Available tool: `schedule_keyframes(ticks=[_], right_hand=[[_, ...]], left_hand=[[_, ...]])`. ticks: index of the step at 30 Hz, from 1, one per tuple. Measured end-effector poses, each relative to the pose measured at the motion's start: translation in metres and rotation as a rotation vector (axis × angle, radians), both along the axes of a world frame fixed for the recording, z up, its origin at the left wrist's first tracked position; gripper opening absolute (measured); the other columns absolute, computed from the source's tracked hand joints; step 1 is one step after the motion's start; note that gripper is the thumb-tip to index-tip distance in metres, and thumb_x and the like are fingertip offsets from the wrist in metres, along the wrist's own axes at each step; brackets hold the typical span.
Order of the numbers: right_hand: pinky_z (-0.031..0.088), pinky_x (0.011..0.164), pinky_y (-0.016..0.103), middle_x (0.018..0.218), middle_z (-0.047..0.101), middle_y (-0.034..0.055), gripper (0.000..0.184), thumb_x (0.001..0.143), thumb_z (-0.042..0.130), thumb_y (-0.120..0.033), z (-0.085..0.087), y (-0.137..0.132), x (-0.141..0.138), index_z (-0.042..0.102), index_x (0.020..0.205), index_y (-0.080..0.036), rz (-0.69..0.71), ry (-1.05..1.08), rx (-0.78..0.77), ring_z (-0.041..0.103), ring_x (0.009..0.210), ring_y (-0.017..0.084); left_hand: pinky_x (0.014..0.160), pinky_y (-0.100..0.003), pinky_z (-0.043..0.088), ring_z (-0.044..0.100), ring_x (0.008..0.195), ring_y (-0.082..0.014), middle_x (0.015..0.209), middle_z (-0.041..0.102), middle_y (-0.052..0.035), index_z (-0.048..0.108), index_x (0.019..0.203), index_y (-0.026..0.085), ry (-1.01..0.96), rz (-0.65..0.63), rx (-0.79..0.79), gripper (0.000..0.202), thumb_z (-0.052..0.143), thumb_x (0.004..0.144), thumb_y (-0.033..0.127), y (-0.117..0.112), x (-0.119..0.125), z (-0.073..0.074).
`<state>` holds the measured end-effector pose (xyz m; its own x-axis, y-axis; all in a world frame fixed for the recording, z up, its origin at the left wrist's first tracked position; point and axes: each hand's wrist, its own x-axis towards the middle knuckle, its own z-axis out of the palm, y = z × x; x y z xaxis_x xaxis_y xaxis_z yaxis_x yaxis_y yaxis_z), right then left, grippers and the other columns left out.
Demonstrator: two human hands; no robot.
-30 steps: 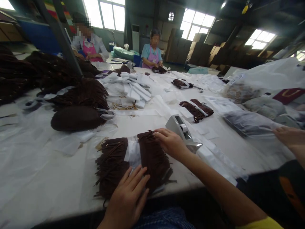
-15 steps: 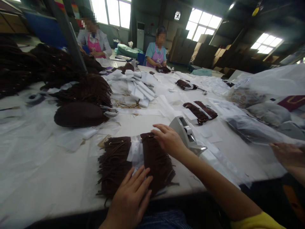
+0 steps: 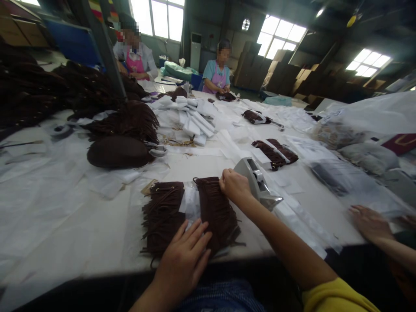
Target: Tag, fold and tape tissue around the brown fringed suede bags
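A dark brown fringed bag (image 3: 164, 212) lies flat on the white table in front of me, with a pale wrap and clear tape (image 3: 191, 201) around its middle. My left hand (image 3: 186, 251) rests on the lower middle of the bag, its fingers stretched out. At the bag's upper right corner, my right hand (image 3: 236, 185) has its fingers curled in and closed on the brown edge; the fingertips are partly hidden. Right beside that hand stands a grey tape dispenser (image 3: 256, 180).
Another wrapped fringed bag (image 3: 275, 153) lies beyond the dispenser. A rounded brown bag (image 3: 118, 152) and a heap of fringed pieces sit left, near a metal post (image 3: 108, 52). White paper rolls (image 3: 196, 121) are piled behind. A co-worker's hand (image 3: 372, 223) touches plastic at right; two people work opposite.
My right hand has gone from spread fingers to closed at the bag's corner. My left hand stays flat on the bag. The co-worker's hand at right has moved left and down. The view has shifted slightly.
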<state>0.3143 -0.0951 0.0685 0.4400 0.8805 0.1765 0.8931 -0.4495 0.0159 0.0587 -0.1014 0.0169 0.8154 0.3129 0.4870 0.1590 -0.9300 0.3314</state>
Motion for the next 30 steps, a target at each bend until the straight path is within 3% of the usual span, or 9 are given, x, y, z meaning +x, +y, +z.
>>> schedule_keyframes(ticks=[2,5,8,12,18,20,23,25,30], right_hand=[[0.051,0.083,0.035,0.117,0.066,0.0159,0.024,0.094,0.046,-0.017,0.002,-0.008,0.0,0.06,0.112,-0.014,0.015,0.022,0.093,0.067,0.098,0.026],[0.043,0.105,0.035,0.144,0.051,0.0103,0.039,0.095,0.048,-0.018,0.002,-0.005,-0.012,0.051,0.134,-0.02,0.38,0.082,0.211,0.052,0.127,0.024],[0.04,0.109,0.036,0.14,0.055,0.0097,0.051,0.094,0.053,-0.022,-0.002,0.014,-0.026,0.043,0.144,-0.02,0.597,0.184,0.194,0.048,0.13,0.023],[0.049,0.092,0.032,0.109,0.069,0.0074,0.051,0.091,0.051,-0.017,-0.009,0.028,-0.021,0.046,0.141,-0.018,0.345,0.297,0.223,0.063,0.103,0.021],[0.052,0.085,0.036,0.12,0.066,0.0111,0.05,0.088,0.05,-0.016,-0.009,-0.018,0.01,0.053,0.138,-0.021,-0.111,0.161,0.189,0.066,0.096,0.025],[0.049,0.095,0.038,0.131,0.06,0.0133,0.053,0.088,0.049,-0.013,-0.008,-0.03,0.009,0.05,0.141,-0.018,-0.052,0.126,0.237,0.062,0.111,0.027],[0.041,0.109,0.039,0.14,0.056,0.0089,0.045,0.093,0.048,-0.015,-0.006,-0.027,-0.004,0.054,0.137,-0.023,0.29,0.17,0.342,0.052,0.126,0.024],[0.041,0.109,0.037,0.131,0.062,0.0076,0.036,0.094,0.052,-0.018,-0.006,-0.013,-0.014,0.06,0.129,-0.024,0.46,0.262,0.327,0.053,0.123,0.021],[0.042,0.104,0.038,0.116,0.067,0.0148,0.015,0.087,0.066,-0.02,-0.004,0.019,-0.015,0.07,0.1,-0.013,0.395,0.434,0.113,0.057,0.117,0.024]], left_hand=[[0.108,-0.049,0.047,0.057,0.127,-0.0254,0.136,0.062,-0.0056,0.064,0.124,0.022,-0.002,0.006,-0.011,0.033,0.051,0.094,0.024,-0.001,0.0,-0.001],[0.109,-0.051,0.046,0.056,0.128,-0.0263,0.138,0.061,-0.0063,0.063,0.125,0.021,0.036,-0.004,0.001,0.034,0.051,0.094,0.023,-0.001,0.001,-0.001],[0.109,-0.052,0.045,0.056,0.128,-0.0268,0.138,0.061,-0.0066,0.063,0.125,0.021,0.054,-0.002,0.015,0.034,0.051,0.094,0.023,-0.001,0.0,0.0],[0.108,-0.052,0.045,0.056,0.128,-0.027,0.138,0.061,-0.0072,0.063,0.125,0.02,0.066,-0.004,0.045,0.034,0.05,0.094,0.023,-0.001,0.0,0.001],[0.108,-0.053,0.046,0.054,0.13,-0.0274,0.14,0.059,-0.0075,0.06,0.128,0.02,0.108,-0.018,0.088,0.035,0.05,0.095,0.023,0.0,-0.001,0.001],[0.108,-0.054,0.046,0.055,0.13,-0.0274,0.14,0.059,-0.0072,0.06,0.128,0.02,0.11,-0.017,0.094,0.035,0.049,0.095,0.024,0.0,-0.001,0.001],[0.107,-0.054,0.046,0.055,0.13,-0.0275,0.14,0.058,-0.0073,0.06,0.128,0.02,0.123,-0.019,0.108,0.035,0.049,0.096,0.025,0.0,-0.001,0.002],[0.108,-0.054,0.046,0.054,0.13,-0.0274,0.14,0.058,-0.0075,0.06,0.129,0.02,0.133,-0.015,0.115,0.035,0.048,0.096,0.025,0.0,-0.002,0.002],[0.109,-0.054,0.045,0.053,0.132,-0.0265,0.141,0.057,-0.0076,0.059,0.13,0.02,0.16,-0.018,0.11,0.036,0.047,0.097,0.025,0.0,-0.001,0.001]])
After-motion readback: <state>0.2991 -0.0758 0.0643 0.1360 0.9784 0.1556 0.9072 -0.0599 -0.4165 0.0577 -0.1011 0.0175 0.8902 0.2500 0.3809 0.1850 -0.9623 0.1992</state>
